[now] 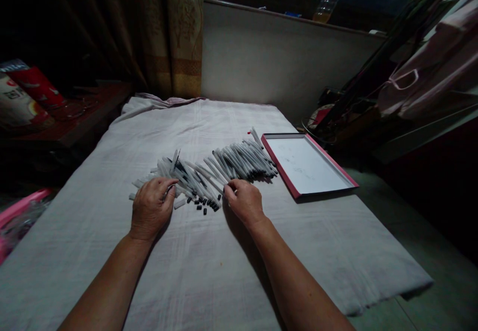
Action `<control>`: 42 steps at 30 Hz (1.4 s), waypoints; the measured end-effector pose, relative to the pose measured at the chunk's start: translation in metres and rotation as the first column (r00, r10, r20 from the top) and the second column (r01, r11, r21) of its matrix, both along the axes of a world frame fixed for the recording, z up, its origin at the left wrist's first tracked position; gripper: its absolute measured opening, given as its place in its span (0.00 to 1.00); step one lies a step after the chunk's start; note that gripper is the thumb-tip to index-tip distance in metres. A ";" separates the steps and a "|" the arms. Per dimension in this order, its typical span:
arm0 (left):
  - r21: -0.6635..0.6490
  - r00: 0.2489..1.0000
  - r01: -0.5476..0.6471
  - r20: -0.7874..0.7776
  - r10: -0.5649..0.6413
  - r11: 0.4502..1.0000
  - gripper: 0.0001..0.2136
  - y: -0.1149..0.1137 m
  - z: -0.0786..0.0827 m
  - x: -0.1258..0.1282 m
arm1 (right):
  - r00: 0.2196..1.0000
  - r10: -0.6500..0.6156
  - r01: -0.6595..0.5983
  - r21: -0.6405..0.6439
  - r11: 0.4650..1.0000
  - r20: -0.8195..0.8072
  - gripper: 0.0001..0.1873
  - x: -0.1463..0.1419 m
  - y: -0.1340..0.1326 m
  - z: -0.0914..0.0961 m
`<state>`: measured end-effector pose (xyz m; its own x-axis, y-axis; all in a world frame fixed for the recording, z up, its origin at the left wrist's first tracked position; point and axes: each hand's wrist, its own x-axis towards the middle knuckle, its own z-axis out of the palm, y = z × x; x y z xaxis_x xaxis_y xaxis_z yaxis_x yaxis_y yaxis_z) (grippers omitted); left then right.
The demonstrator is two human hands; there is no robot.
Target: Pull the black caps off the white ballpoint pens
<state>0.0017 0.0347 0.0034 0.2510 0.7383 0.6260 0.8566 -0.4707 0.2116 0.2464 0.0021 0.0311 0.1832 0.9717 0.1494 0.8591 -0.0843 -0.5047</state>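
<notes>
A loose heap of clear pens (190, 176), slim tubes with some dark ends, lies crosswise in front of me. My left hand (153, 206) is at the heap's left end, thumb and forefinger pinched together; what sits between them is too small to make out. My right hand (244, 201) is closed at the lower ends of some tubes, with a pen's dark end apparently at its fingertips. Several small black caps (204, 211) are scattered on the cloth between my hands. Beyond my right hand, more pens (242, 158) lie side by side in a neater row.
A shallow box lid (309, 164) with pink sides and a white inside rests right of the pens. Pale checked cloth (194, 271) covers the table. A dark side table (74, 117) with packages stands left; a pink basket (26, 206) is below. Curtain and wall close off the back.
</notes>
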 end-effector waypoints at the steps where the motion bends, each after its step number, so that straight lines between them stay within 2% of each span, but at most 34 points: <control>1: 0.004 1.000 0.007 -0.004 -0.007 1.000 0.11 -0.001 0.000 0.001 | 0.996 0.017 -0.013 0.043 0.999 -0.092 0.10 0.003 -0.003 -0.003; 3: 0.014 1.000 0.027 0.003 -0.027 1.000 0.11 -0.003 0.002 0.006 | 0.953 0.080 -0.046 0.123 0.991 -0.293 0.10 0.008 -0.008 -0.010; 7: 0.041 0.997 0.055 0.046 -0.056 0.998 0.18 -0.011 0.006 0.018 | 0.785 0.185 -0.095 0.180 0.979 -0.591 0.12 0.012 -0.015 -0.022; 11: 0.072 0.991 0.133 -0.011 -0.132 0.989 0.22 -0.016 0.008 0.025 | 0.635 0.185 -0.149 0.116 0.982 -0.750 0.13 0.013 -0.016 -0.025; 15: 0.060 0.987 0.160 -0.004 -0.160 0.985 0.18 -0.014 0.007 0.023 | 0.550 0.128 -0.129 0.068 0.989 -0.825 0.14 0.017 -0.014 -0.022; 20: 0.007 0.989 0.141 0.050 -0.141 0.990 0.14 -0.011 0.004 0.020 | 0.542 0.091 -0.103 0.042 0.994 -0.835 0.20 0.023 -0.011 -0.016; 26: -0.047 0.987 0.158 0.039 -0.156 0.986 0.10 -0.013 0.002 0.021 | 0.506 0.007 -0.021 -0.004 1.000 -0.862 0.23 0.025 -0.009 -0.019; 34: 0.009 0.965 0.262 0.019 -0.262 0.965 0.09 -0.017 0.013 0.024 | 0.461 -0.002 0.035 0.016 0.999 -0.887 0.21 0.029 -0.008 -0.017; 42: -0.057 0.967 0.251 0.067 -0.247 0.966 0.15 -0.020 0.017 0.027 | 0.429 0.028 0.042 0.051 0.998 -0.903 0.15 0.030 -0.008 -0.015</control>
<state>0.0289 0.0146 0.0200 0.3963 0.6962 0.5985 0.6992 -0.6513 0.2947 0.2759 -0.0060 0.0157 0.2539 0.9658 -0.0524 -0.0902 -0.0303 -0.9955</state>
